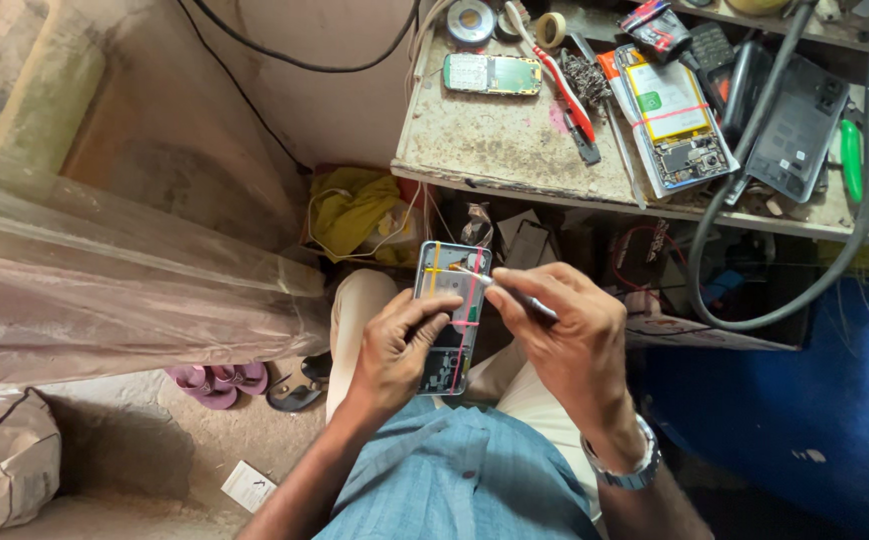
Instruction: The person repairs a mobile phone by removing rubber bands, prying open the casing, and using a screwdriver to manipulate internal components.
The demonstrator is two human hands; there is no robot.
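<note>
left hand (395,350): grip closed round flat opened phone (452,315) | right hand (570,340): pinches slim metal tool (510,292), tip on phone's far end

Blue striped shirt (455,475), pale trousers (360,310), and a steel wristwatch (627,468).

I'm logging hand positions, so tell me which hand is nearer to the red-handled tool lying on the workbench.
Right. The right hand sits below the red-handled tool, almost straight under it, holding a thin tool. The left hand is lower and farther left, on the opened phone.
</note>
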